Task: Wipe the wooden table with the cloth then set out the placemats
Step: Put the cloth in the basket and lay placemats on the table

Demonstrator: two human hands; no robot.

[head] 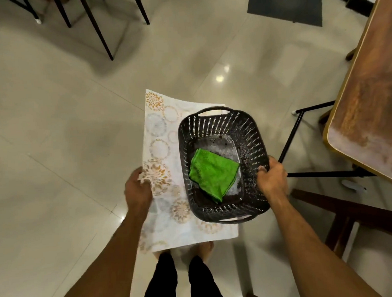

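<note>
The wooden table stands at the right, apart from the person. The left hand grips the patterned placemats at their edge, beneath a black basket whose rim the right hand clasps. A folded green cloth lies inside the basket.

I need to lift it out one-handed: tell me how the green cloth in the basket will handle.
The green cloth is likely floppy: it lies loosely folded, corners askew, in the black basket. It probably weighs little and should not slide, given its fuzzy texture. It may unfold when pinched by one corner.
</note>
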